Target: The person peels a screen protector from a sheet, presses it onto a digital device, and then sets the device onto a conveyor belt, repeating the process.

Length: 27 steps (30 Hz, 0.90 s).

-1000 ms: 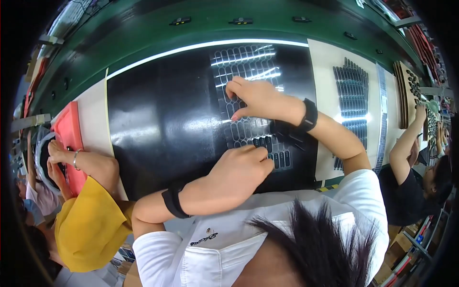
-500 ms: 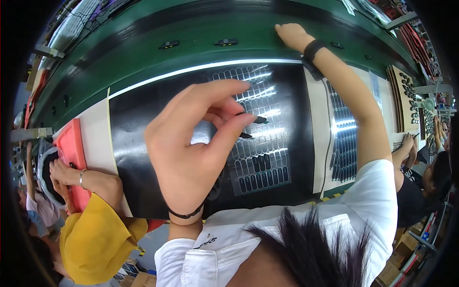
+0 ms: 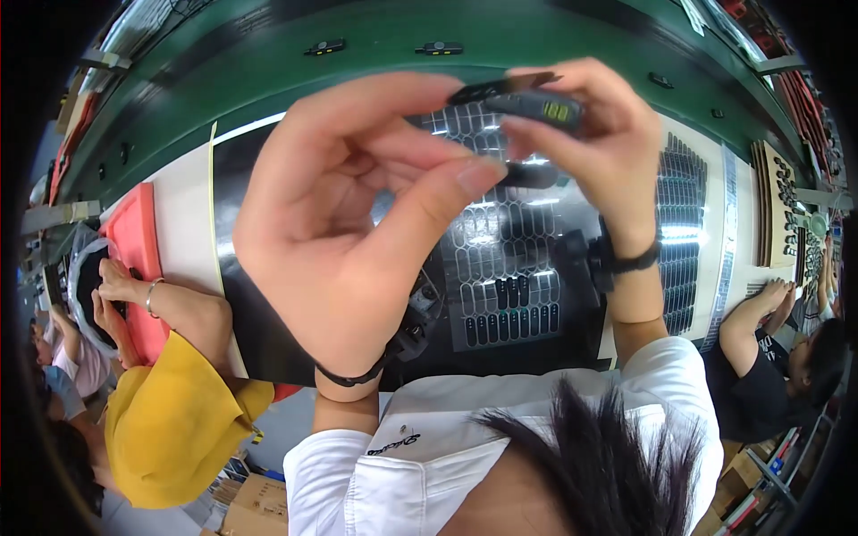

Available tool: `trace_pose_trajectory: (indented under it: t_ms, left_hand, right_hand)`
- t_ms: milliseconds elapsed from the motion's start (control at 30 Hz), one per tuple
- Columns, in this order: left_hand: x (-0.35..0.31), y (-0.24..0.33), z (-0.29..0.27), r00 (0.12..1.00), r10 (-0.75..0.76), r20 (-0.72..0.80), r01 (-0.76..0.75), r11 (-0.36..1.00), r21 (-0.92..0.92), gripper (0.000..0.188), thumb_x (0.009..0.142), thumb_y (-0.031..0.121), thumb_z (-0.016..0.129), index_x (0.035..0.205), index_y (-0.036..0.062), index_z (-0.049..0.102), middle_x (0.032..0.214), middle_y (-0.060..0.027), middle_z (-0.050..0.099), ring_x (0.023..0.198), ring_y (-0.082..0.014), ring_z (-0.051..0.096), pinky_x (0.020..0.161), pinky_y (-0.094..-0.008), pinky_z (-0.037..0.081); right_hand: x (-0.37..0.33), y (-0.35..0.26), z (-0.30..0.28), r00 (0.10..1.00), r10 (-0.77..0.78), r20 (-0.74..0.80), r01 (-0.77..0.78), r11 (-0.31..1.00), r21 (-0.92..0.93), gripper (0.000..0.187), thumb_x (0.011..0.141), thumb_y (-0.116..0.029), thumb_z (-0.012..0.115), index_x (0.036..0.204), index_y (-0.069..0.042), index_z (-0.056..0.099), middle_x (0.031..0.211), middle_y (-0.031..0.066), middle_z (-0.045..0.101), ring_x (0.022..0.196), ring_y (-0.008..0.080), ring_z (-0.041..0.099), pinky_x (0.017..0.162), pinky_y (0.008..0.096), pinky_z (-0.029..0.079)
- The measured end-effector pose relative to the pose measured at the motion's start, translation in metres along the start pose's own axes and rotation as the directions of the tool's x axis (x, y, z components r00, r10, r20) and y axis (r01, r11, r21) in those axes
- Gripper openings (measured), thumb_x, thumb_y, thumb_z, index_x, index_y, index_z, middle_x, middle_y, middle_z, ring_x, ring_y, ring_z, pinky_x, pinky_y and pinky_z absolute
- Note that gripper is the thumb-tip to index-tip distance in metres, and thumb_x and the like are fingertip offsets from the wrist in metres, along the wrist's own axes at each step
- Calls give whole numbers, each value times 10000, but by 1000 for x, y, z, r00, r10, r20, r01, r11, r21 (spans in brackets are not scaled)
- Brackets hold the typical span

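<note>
As the head view shows, the left grip (image 3: 335,210) pinches at least one black strip (image 3: 534,176) and the right grip (image 3: 612,121) one dark device (image 3: 541,107) above one clear sheet (image 3: 487,263) on the table (image 3: 188,232)'s black mat (image 3: 259,330), six similar devices (image 3: 439,48) on the green surface (image 3: 545,40), co-workers (image 3: 174,420) either side.

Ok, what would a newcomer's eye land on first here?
Probably the left hand, looming large left of centre, and the right hand opposite it, near the top, gripping a small dark device with a bright yellow-green marking. Below them, a clear sheet patterned with ovals lies on the black mat, black pieces filling its nearest row. At lower left, bright yellow cloth stands out too.
</note>
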<state>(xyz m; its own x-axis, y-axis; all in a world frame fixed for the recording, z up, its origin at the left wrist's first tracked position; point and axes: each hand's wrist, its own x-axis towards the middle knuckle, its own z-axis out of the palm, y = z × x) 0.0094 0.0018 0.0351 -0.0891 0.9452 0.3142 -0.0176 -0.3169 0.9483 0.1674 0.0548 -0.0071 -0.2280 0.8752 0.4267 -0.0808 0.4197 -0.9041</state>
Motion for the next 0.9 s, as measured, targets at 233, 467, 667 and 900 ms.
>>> trace_pose_trajectory:
  t_ms: [233,467,667,900]
  left_hand:
    - [-1,-8,-1,998,-5,58,11,994,-110,367,645,-111,582,989,-53,469,725,-83,549,664,-113,542,635,-181,436]
    - [-4,-17,3,999,39,18,-38,997,-73,358,631,-116,588,967,-43,491,708,-64,543,656,-102,544,617,-167,434]
    - [-7,-21,4,994,98,50,-99,995,18,356,626,-114,592,961,-41,496,699,-60,545,644,-104,546,593,-156,425]
    - [-8,-20,8,995,79,66,-84,993,79,360,624,-111,597,962,-36,499,698,-60,547,640,-101,550,587,-149,418]
  right_hand:
    - [-14,-30,5,981,-19,191,83,940,-330,346,569,95,652,896,84,540,873,159,572,756,196,579,628,264,503]
    - [-21,-33,8,988,16,153,39,937,-347,341,564,95,650,886,100,539,880,172,570,742,198,580,605,265,508]
    - [-25,-35,8,993,39,114,4,934,-357,323,577,90,643,883,106,538,881,177,570,716,194,582,585,253,508]
    - [-27,-33,7,994,-18,110,67,888,-455,324,573,80,646,881,102,549,853,158,583,699,170,581,586,227,490]
